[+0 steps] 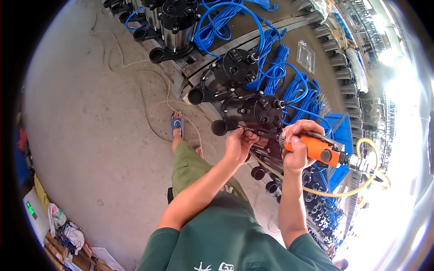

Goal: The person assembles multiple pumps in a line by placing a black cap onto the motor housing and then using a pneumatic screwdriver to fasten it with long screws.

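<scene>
My right hand (294, 159) grips an orange and black air-powered driver (319, 149), its nose pointing left toward a black submersible pump (251, 110). A yellowish air hose (337, 195) joins the driver's rear by a metal coupling. Beside the pump's lower side, my left hand (238, 145) is closed, its fingertips pinched close to the body in line with the driver's nose. What they hold, if anything, is too small to make out. The pump lies tipped, with a round outlet toward the floor side and a blue cable (296, 103) from its top.
A similar pump (226, 74) lies just beyond, and others (176, 34) stand farther left. Bundled blue cables (275, 61) spread over the workbench (312, 40). A blue crate (341, 131) sits to the right. Thin hoses (156, 74) trail on the floor by my sandalled foot (176, 124).
</scene>
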Demonstrator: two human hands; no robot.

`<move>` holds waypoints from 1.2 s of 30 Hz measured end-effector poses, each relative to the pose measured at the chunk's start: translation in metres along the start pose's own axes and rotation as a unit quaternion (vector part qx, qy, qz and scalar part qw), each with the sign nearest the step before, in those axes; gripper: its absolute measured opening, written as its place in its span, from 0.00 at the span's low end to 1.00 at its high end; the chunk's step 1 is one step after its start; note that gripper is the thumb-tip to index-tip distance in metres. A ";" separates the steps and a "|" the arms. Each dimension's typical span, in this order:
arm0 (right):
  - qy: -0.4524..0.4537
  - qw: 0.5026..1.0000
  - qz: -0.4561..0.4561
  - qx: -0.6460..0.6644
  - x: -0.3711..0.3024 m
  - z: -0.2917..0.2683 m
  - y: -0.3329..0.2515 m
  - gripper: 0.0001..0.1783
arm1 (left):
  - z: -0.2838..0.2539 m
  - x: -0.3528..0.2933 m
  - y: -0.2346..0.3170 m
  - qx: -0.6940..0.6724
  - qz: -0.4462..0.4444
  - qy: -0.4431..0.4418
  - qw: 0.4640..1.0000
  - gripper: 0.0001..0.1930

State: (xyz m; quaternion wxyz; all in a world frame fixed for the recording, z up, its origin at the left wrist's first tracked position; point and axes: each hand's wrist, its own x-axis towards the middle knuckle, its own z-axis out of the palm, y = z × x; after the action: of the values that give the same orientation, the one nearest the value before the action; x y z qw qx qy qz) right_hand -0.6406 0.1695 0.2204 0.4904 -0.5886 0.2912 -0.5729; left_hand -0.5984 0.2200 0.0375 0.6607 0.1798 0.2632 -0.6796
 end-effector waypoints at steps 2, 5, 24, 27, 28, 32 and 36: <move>0.004 1.000 0.004 0.004 0.001 0.000 0.000 0.18 | -0.003 0.001 -0.002 -0.002 0.004 0.000 1.000 0.10; -0.014 1.000 -0.003 -0.001 -0.001 -0.001 0.001 0.18 | -0.003 0.001 -0.002 0.006 0.004 0.005 1.000 0.10; 0.008 1.000 -0.018 -0.019 0.005 -0.018 -0.062 0.18 | -0.043 -0.014 0.021 0.812 0.237 -0.130 0.517 0.12; 0.057 0.998 -0.001 -0.022 -0.022 -0.028 -0.063 0.18 | -0.048 -0.016 0.016 0.834 0.278 -0.135 0.456 0.14; 0.058 0.997 -0.008 -0.044 -0.027 -0.032 -0.065 0.18 | -0.051 -0.016 0.015 0.820 0.283 -0.138 0.478 0.15; 0.067 0.996 -0.010 -0.054 -0.038 -0.043 -0.063 0.18 | -0.053 -0.015 0.011 0.768 0.317 -0.130 0.541 0.15; 0.077 0.995 -0.001 -0.055 -0.041 -0.045 -0.061 0.18 | -0.037 -0.013 0.009 0.789 0.425 -0.154 0.417 0.11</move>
State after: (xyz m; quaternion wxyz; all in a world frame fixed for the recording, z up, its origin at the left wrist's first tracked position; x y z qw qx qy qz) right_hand -0.7040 0.2168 0.2535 0.4325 -0.5689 0.3590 -0.6003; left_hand -0.5928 0.2525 0.0150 0.4629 0.6030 -0.6045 -0.2380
